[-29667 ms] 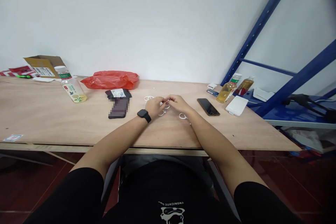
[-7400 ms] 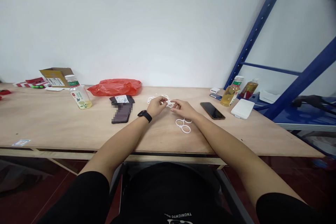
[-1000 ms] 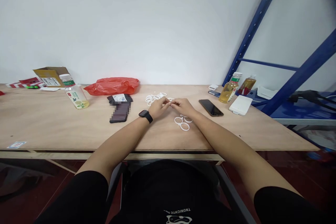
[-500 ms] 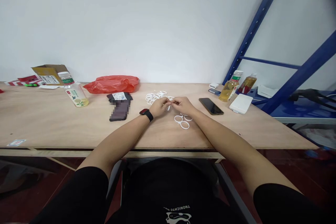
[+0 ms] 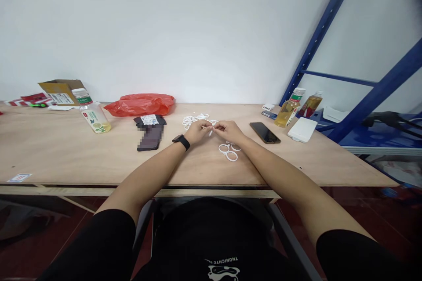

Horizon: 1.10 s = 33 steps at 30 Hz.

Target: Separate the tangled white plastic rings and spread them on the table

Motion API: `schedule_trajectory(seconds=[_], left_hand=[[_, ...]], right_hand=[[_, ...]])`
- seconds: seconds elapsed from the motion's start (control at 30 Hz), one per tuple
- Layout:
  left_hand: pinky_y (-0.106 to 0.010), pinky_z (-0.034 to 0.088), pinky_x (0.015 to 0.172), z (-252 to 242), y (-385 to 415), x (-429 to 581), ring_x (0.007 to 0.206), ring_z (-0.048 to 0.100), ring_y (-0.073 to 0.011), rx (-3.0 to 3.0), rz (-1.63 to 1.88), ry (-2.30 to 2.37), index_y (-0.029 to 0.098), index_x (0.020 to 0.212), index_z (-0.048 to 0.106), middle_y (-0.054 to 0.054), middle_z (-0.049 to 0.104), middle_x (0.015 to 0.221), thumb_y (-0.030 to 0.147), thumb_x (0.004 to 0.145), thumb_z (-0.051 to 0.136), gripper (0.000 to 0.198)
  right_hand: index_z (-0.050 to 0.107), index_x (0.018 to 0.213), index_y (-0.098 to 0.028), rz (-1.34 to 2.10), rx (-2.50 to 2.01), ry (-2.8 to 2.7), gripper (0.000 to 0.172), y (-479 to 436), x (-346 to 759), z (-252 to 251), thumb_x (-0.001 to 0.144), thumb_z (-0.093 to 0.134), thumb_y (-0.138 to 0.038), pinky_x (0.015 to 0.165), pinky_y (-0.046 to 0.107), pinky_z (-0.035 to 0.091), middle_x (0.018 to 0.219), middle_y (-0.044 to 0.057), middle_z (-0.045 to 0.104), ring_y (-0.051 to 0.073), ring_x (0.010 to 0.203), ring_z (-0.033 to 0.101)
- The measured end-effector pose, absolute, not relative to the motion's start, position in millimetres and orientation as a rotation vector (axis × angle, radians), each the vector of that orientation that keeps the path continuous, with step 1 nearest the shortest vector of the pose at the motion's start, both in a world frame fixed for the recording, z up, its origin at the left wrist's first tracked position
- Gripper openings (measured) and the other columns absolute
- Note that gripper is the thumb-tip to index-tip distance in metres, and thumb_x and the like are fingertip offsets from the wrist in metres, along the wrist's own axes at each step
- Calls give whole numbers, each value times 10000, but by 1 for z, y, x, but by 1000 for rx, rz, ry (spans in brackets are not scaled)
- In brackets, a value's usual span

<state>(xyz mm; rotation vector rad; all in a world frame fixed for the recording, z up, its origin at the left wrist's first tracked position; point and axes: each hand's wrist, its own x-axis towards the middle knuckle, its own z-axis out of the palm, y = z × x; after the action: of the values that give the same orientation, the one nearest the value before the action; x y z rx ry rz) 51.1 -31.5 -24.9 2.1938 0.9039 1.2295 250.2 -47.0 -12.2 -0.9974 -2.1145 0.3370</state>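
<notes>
My left hand [image 5: 198, 132] and my right hand [image 5: 230, 130] meet fingertip to fingertip over the wooden table [image 5: 194, 167]. Both are closed in a pinch on a small white ring piece [image 5: 211, 132], seen mostly edge-on and partly hidden by the fingers. Just behind my hands lies a pile of white plastic rings [image 5: 189, 121]. Nearer to me, below my right hand, several joined white rings [image 5: 231, 156] lie flat, one partly beside my right forearm. A dark watch is on my left wrist.
Left: red plastic bag [image 5: 141, 104], dark pouch [image 5: 150, 136], nearly empty bottle [image 5: 95, 116], open cardboard box [image 5: 62, 92]. Right: phone [image 5: 264, 132], white case [image 5: 302, 129], yellow drink bottle [image 5: 290, 109], another bottle [image 5: 311, 105], blue metal frame [image 5: 323, 26].
My left hand and wrist have turned slightly and shifted a little left. The white piece between my fingertips shows less than before. The rings on the table lie as they did.
</notes>
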Motion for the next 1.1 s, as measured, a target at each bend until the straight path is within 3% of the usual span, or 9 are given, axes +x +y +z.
schedule_trajectory(seconds=[0.2,0.37,0.57,0.7,0.83,0.97,1.1], left_hand=[[-332,503,863,-16,-25,37,906,650,-203,2256,1243,1193,164,925,715,-71,731,956,327,900,552,232],[-349,480,919,-13,-19,19,989,638,-230,2341,1020,1583,186,956,738,-80,729,1052,319,882,543,248],[-335,485,875,-15,-17,10,993,646,-247,2254,739,1896,226,986,746,-68,736,1060,372,834,576,271],[-364,483,886,-14,-20,12,1017,645,-276,2286,553,1960,249,997,745,-73,730,1087,470,780,634,329],[-365,487,856,-14,-22,14,966,649,-276,2324,447,1998,243,896,751,-77,738,990,452,781,628,268],[-342,490,840,-16,-18,14,936,640,-251,2337,716,1955,221,871,752,-89,718,997,383,810,623,215],[-340,490,863,-13,-20,18,918,623,-219,2435,1174,1534,191,840,736,-92,677,976,345,851,620,193]], right_hand=[[705,845,-193,59,-1060,-2246,134,-48,259,-1,777,590,-206,635,243,392,782,20,708,151,693,607],[701,827,-182,-61,-1100,-2301,157,-47,273,11,731,578,-170,672,256,410,836,46,705,172,745,605],[736,990,-185,169,-1080,-2376,328,-39,273,1,723,557,-119,787,267,470,1005,55,729,185,866,642],[759,946,-201,292,-1083,-2526,284,-39,262,-10,746,572,-125,785,253,467,969,34,748,181,882,655],[765,919,-202,295,-1148,-2511,211,-44,257,-9,801,590,-206,672,228,434,848,18,744,151,744,640],[761,885,-199,303,-1167,-2442,175,-47,259,-6,816,603,-226,617,220,401,747,4,720,128,657,611],[754,983,-210,287,-1105,-2294,210,-44,259,-7,848,606,-272,640,235,422,799,12,731,136,685,621]])
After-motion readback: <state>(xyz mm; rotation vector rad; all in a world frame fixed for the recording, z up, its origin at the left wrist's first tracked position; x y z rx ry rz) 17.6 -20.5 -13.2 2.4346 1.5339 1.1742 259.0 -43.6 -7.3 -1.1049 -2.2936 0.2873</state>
